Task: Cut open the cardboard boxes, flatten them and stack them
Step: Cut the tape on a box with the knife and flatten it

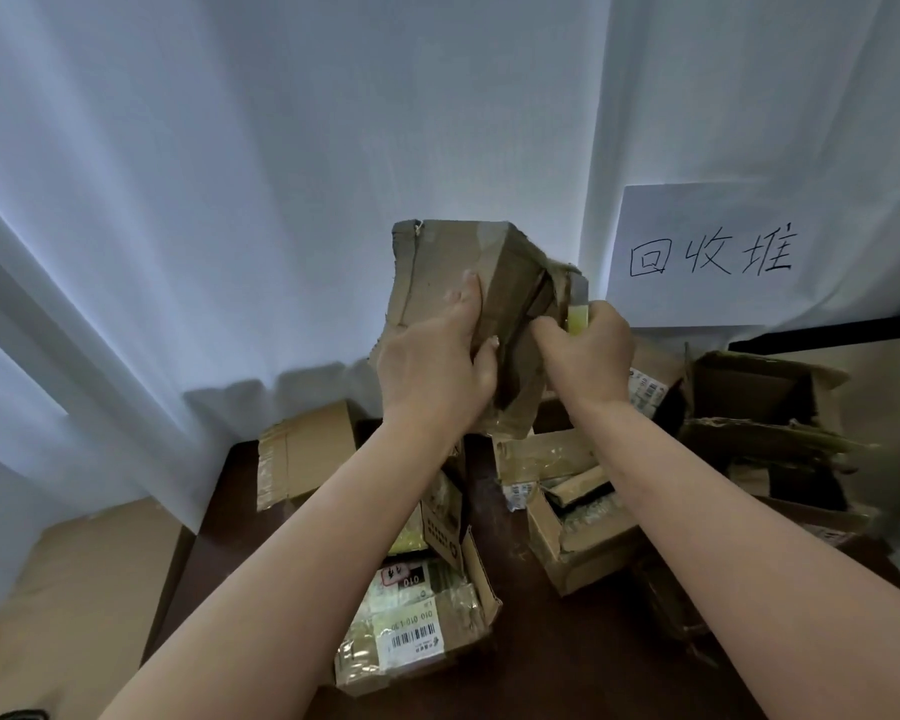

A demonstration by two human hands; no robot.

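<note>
Cardboard, creased and taped: we hold the box (pixel 458 283) up above the tabletop (pixel 541 641), left hand (pixel 437 366) with fingers curled round its side, right hand (pixel 588 350) gripping a yellow-handled knife (pixel 577 314) at the taped seam. Best to cut along the tape, blade away from the left fingers. Torn, labelled boxes (pixel 417 615) lie below.

Both forearms are bare right up to the frame's edge, no sleeves showing. The left hand (pixel 432 371) and right hand (pixel 591 356) wear no gloves, rings or watch.
</note>
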